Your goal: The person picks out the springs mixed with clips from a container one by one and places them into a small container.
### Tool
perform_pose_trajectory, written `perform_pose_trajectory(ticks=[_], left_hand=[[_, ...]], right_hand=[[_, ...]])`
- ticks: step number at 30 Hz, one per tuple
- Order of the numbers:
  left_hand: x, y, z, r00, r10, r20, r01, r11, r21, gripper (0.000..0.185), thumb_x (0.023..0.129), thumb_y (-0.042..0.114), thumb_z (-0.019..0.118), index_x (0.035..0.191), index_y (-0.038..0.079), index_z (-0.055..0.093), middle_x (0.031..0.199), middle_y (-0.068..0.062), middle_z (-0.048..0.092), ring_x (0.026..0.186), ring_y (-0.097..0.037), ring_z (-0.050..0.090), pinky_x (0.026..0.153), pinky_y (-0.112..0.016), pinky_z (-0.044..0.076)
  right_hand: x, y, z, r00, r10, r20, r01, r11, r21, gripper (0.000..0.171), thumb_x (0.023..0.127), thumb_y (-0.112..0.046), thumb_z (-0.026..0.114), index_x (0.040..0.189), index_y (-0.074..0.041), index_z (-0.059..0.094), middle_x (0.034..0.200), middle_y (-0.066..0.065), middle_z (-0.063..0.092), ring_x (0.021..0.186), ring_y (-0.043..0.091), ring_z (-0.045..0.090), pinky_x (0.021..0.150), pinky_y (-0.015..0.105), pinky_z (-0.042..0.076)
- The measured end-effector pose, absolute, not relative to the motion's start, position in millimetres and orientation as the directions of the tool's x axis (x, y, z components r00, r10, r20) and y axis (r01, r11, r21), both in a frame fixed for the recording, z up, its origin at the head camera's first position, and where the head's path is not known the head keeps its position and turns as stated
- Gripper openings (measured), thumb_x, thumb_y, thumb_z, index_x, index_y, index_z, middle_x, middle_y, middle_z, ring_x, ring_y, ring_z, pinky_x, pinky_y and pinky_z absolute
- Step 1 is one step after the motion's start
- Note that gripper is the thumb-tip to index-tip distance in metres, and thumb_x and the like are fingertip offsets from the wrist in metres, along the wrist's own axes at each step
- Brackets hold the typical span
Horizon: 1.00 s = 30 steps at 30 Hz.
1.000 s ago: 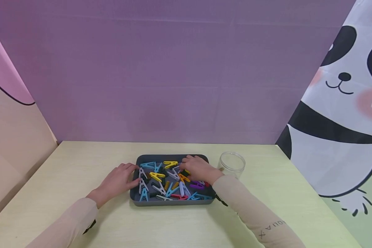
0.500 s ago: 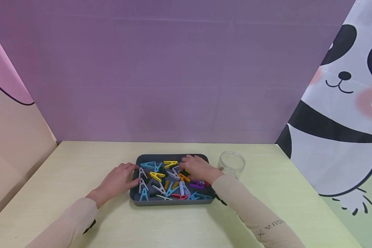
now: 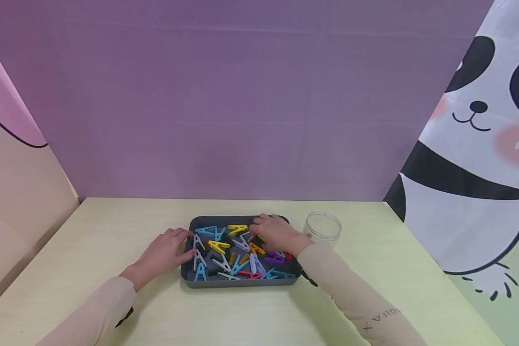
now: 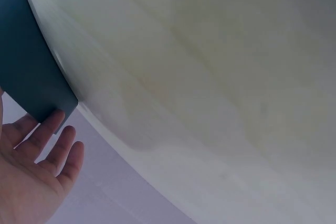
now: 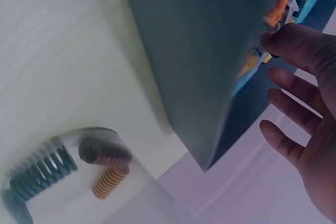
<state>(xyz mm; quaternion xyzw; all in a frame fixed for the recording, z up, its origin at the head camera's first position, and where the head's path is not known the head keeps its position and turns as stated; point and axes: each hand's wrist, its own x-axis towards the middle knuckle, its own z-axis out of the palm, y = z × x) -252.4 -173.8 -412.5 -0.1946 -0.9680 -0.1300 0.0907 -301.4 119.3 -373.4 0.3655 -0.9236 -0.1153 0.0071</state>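
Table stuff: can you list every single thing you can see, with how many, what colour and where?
Tray: one, dark grey, middle of the table near the front edge.
Clothes pegs: many, too tangled to count; yellow, blue, white, purple, orange and red, inside the tray.
Springs in the tray: a few, black and yellow, lying among the pegs.
Jar: one, clear, just right of the tray.
Springs in the jar: three show in the right wrist view; dark green, brown and orange.
Table: one, pale yellow-green.
Backdrop: purple wall behind, panda picture on the right.
Left hand: fingers straight, resting against the tray's left wall.
Right hand: over the tray's far right part, fingers down among the pegs.
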Motion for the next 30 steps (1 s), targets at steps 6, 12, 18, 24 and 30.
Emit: perform_pose_trajectory(ticks=[6, 12, 18, 24, 30], left_hand=[[-253.4, -174.8, -414.3, -0.907, 0.353, 0.23, 0.401, 0.889, 0.221, 0.046, 0.083, 0.037, 0.063, 0.116, 0.006, 0.058, 0.119, -0.012, 0.059, 0.109, -0.031, 0.053, 0.094, -0.047, 0.044], [-253.8, -174.6, -414.6, -0.905, 0.353, 0.237, 0.404, 0.889, 0.218, 0.046, 0.083, 0.038, 0.063, 0.115, 0.006, 0.058, 0.118, -0.013, 0.059, 0.108, -0.031, 0.053, 0.093, -0.047, 0.044], [-253.6, -174.4, -413.9, -0.903, 0.356, 0.24, 0.407, 0.887, 0.216, 0.045, 0.082, 0.037, 0.063, 0.115, 0.006, 0.058, 0.118, -0.013, 0.059, 0.107, -0.031, 0.054, 0.092, -0.047, 0.045], [-253.3, -174.6, -413.6, -0.901, 0.358, 0.245, 0.41, 0.887, 0.212, 0.045, 0.082, 0.037, 0.063, 0.115, 0.006, 0.058, 0.117, -0.012, 0.06, 0.106, -0.03, 0.054, 0.092, -0.047, 0.045], [-252.9, -174.8, -413.5, -0.901, 0.356, 0.246, 0.409, 0.887, 0.215, 0.045, 0.082, 0.037, 0.063, 0.115, 0.006, 0.058, 0.117, -0.012, 0.06, 0.106, -0.03, 0.054, 0.092, -0.046, 0.045]], right_hand=[[-297.8, 122.9, -362.3, -0.718, -0.696, -0.027, -0.684, 0.697, 0.214, 0.039, 0.074, -0.024, 0.075, 0.109, -0.02, 0.059, 0.107, -0.003, 0.058, 0.103, 0.017, 0.05, 0.094, 0.042, 0.045], [-292.1, 127.2, -348.7, -0.718, -0.696, 0.005, -0.682, 0.705, 0.193, 0.039, 0.073, -0.024, 0.076, 0.107, -0.018, 0.059, 0.107, -0.002, 0.058, 0.103, 0.018, 0.05, 0.094, 0.043, 0.044], [-287.4, 136.4, -335.1, -0.717, -0.695, 0.053, -0.68, 0.714, 0.167, 0.034, 0.073, -0.02, 0.074, 0.104, -0.018, 0.059, 0.103, -0.004, 0.059, 0.099, 0.016, 0.05, 0.09, 0.042, 0.045], [-283.2, 148.8, -320.5, -0.742, -0.667, 0.066, -0.656, 0.743, 0.13, 0.034, 0.073, -0.023, 0.075, 0.103, -0.018, 0.059, 0.104, -0.002, 0.059, 0.102, 0.019, 0.051, 0.094, 0.048, 0.043], [-283.3, 169.0, -312.1, -0.769, -0.633, 0.094, -0.622, 0.774, 0.122, 0.033, 0.072, -0.022, 0.075, 0.102, -0.017, 0.06, 0.107, -0.001, 0.059, 0.102, 0.02, 0.051, 0.09, 0.044, 0.046]])
